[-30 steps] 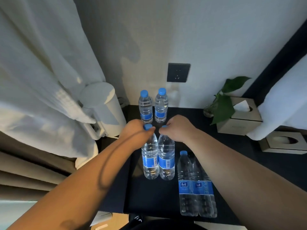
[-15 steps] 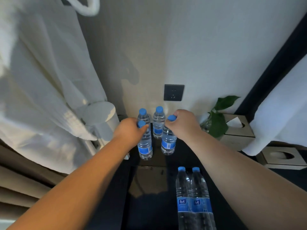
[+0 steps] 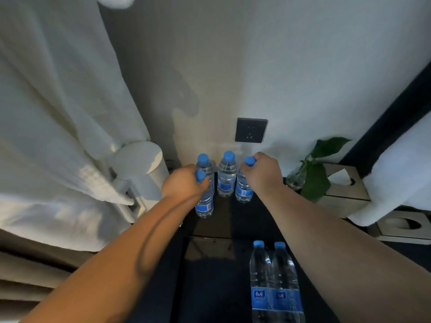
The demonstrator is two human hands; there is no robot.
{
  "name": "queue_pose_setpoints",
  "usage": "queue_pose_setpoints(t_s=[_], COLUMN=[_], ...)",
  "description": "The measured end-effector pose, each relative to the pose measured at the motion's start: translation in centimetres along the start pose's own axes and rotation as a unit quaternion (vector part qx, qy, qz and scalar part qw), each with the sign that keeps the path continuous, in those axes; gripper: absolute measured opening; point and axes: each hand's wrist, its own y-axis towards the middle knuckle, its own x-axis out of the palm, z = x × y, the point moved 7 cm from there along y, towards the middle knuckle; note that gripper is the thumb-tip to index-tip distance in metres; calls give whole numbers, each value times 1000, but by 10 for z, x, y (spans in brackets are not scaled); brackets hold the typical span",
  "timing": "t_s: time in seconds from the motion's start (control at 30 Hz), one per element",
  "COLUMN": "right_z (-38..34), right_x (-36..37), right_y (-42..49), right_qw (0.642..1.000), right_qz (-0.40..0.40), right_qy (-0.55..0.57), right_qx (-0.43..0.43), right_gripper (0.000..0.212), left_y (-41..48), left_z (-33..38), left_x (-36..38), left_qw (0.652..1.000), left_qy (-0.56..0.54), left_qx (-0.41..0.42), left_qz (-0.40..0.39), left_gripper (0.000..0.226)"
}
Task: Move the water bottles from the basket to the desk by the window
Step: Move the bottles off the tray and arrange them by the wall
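We count six bottles on the desk (image 3: 256, 217) — back pair (image 3: 226, 180) by the wall, near pair (image 3: 261, 276) close to us. Our left hand (image 3: 184, 185) pinches the left bottle (image 3: 204, 206) by its neck, right hand (image 3: 263, 173) the right bottle (image 3: 243, 190), both about placed. No basket in view — remainder unknown.

I read nothing: the white marks on the blue labels (image 3: 270, 297) of the two near clear plastic bottles (image 3: 261, 269) are too blurred.

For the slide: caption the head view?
Left hand and right hand each grip a water bottle beside two bottles at the wall; a nearer pair stands on the desk.
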Motion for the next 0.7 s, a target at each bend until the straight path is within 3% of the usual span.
queue_pose_setpoints(t_s=[0.17, 0.33, 0.53, 0.7], right_z=[11, 32, 101, 163], right_x=[-1, 6, 33, 38], right_y=[1, -17, -60, -99], right_qw=[1000, 1000, 976, 952], right_qz=[9, -10, -164, -228], right_qy=[-9, -4, -129, -170], right_qx=[-3, 7, 59, 115], right_gripper=[25, 37, 31, 29], left_y=[-4, -18, -65, -105], left_z=[-4, -25, -50, -21], left_x=[6, 24, 69, 125], left_qw=[1000, 998, 992, 985], left_qy=[-18, -25, -9, -17], left_qx=[9, -54, -118, -50], left_qz=[-4, -23, -49, -162], left_gripper=[21, 50, 55, 36])
